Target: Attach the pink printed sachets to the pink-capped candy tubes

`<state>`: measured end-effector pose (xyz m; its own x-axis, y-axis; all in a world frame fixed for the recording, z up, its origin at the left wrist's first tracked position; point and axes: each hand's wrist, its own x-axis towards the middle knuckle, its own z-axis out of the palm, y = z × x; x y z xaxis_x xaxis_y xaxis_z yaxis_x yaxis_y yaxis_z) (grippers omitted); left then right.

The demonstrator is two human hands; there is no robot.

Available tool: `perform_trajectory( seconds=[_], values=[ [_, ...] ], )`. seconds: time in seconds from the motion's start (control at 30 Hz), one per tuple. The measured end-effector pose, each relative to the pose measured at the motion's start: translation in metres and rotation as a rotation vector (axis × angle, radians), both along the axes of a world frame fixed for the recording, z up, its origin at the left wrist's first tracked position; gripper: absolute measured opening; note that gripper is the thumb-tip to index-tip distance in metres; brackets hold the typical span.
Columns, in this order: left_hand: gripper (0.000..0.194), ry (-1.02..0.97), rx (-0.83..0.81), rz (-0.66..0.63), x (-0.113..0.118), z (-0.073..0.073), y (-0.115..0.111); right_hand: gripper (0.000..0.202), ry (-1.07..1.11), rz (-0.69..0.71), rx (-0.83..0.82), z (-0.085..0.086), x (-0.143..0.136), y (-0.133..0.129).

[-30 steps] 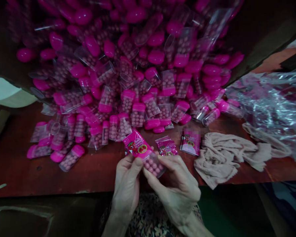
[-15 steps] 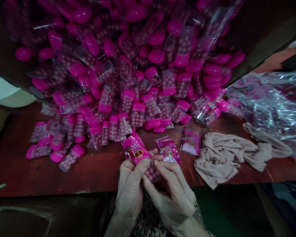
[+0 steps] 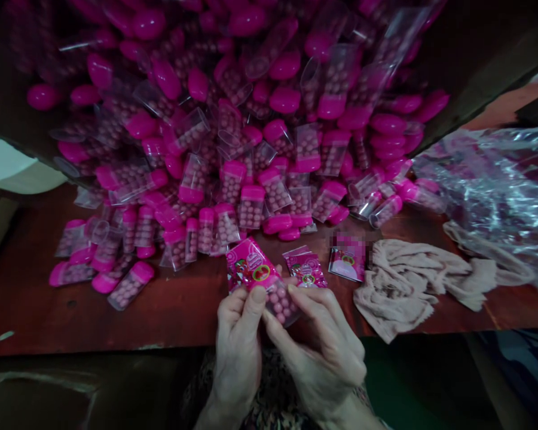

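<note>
Between my hands is a clear container of pink balls (image 3: 281,303), with a pink printed sleeve (image 3: 253,266) over its upper left part. My left hand (image 3: 241,334) pinches the sleeve's lower edge with thumb and fingers. The fingers of my right hand (image 3: 316,334) grip the container's right side, near its clear end. Just behind my right hand lie pink printed sleeves (image 3: 305,267). To their right is a flat stack of pink printed pieces (image 3: 347,263).
A large heap of pink-capped containers (image 3: 251,206) covers the back of the red-brown table (image 3: 179,310). A beige cloth (image 3: 399,286) lies at the right, beside crumpled clear plastic (image 3: 502,197). Several containers lie at the left.
The container and its sleeve have turned so that more of the printed face and more pink balls show. My right hand has shifted slightly right and down.
</note>
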<state>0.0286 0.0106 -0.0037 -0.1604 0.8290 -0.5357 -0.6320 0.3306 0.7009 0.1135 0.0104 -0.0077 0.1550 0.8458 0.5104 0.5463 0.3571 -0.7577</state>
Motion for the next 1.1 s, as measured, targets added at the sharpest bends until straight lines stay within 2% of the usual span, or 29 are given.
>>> perform_trajectory(
  seconds=[0.07, 0.17, 0.27, 0.37, 0.43, 0.53, 0.63, 0.7, 0.9, 1.1],
  values=[
    [0.018, -0.046, -0.011, -0.007, 0.0, 0.001, 0.001, 0.034, 0.006, -0.015, -0.01, -0.001, 0.001, -0.001],
    [0.017, -0.168, 0.011, 0.002, -0.004, 0.005, 0.007, 0.034, 0.101, 0.054, -0.039, 0.0, 0.001, 0.001],
    [0.021, -0.224, 0.056, -0.039, -0.012, 0.007, 0.01, 0.033, 0.256, 0.155, -0.179, 0.001, 0.002, 0.001],
    [0.025, -0.231, 0.117, -0.099, -0.017, 0.007, 0.01, 0.03, 0.396, 0.167, -0.34, 0.0, 0.003, -0.001],
    [0.031, -0.202, 0.167, -0.113, -0.019, 0.005, 0.01, 0.026, 0.428, 0.158, -0.384, -0.002, 0.004, -0.003],
    [0.035, -0.104, 0.222, -0.09, -0.021, 0.001, 0.011, 0.021, 0.348, 0.171, -0.325, -0.001, 0.006, -0.003],
    [0.026, -0.029, 0.238, -0.079, -0.023, -0.001, 0.013, 0.024, 0.233, 0.164, -0.2, 0.003, 0.007, -0.002],
    [0.026, -0.042, 0.245, -0.119, -0.023, -0.001, 0.014, 0.028, 0.187, 0.151, -0.137, 0.005, 0.006, -0.003],
    [0.028, -0.098, 0.246, -0.201, -0.017, 0.0, 0.014, 0.023, 0.203, 0.062, -0.186, 0.008, 0.004, -0.007],
    [0.027, -0.107, 0.26, -0.226, -0.017, 0.0, 0.01, 0.021, 0.377, 0.066, -0.212, 0.01, -0.003, -0.011]
  ],
)
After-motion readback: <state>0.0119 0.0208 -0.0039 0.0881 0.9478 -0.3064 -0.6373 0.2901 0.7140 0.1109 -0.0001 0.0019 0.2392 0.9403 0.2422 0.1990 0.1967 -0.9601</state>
